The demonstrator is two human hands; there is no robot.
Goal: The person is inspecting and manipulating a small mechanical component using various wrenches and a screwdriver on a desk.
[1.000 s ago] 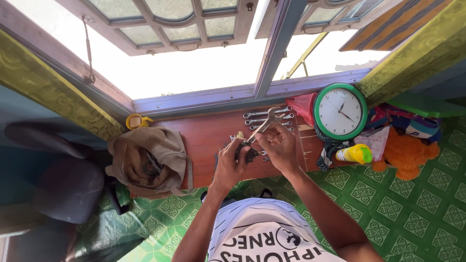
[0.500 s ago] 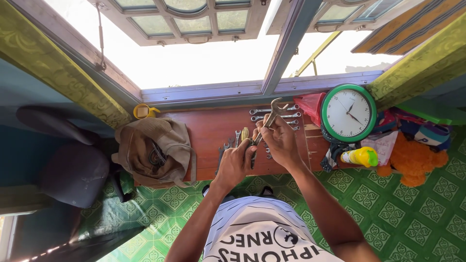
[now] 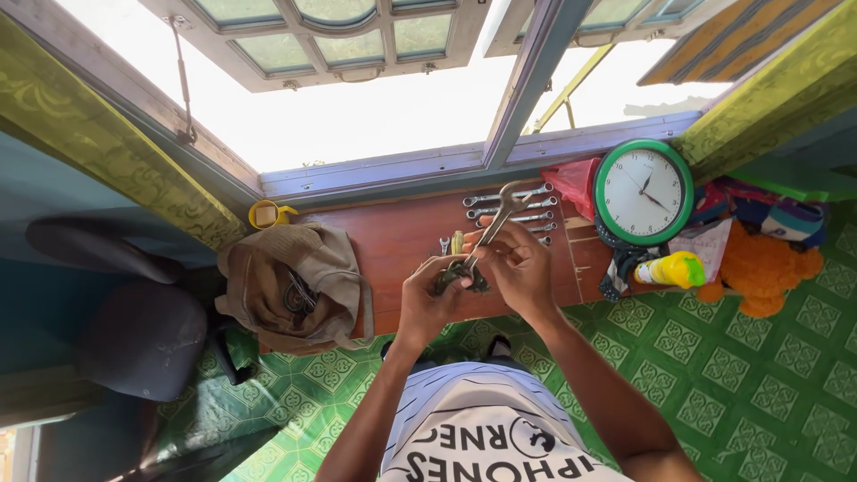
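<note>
My right hand [image 3: 521, 270] grips a long steel spanner [image 3: 496, 217] by its shaft, its open jaw pointing toward the window. My left hand [image 3: 431, 299] holds a small dark metal part [image 3: 458, 276] at the spanner's lower end. Both hands meet above a reddish wooden table [image 3: 393, 241]. A row of several spanners [image 3: 513, 207] lies on the table just beyond my hands. Two smaller tools [image 3: 451, 243] lie next to them.
A brown cloth bag [image 3: 290, 284] slumps on the table's left end beside a yellow cup [image 3: 266, 214]. A green-rimmed clock [image 3: 644, 192], red bag [image 3: 571, 181], yellow bottle [image 3: 674, 269] and orange plush toy [image 3: 759, 264] crowd the right. A dark chair [image 3: 125, 312] stands left.
My hands have lifted the spanner off the row and drawn it toward me, with the left hand now gripping the dark part at its end. The view has shifted slightly.
</note>
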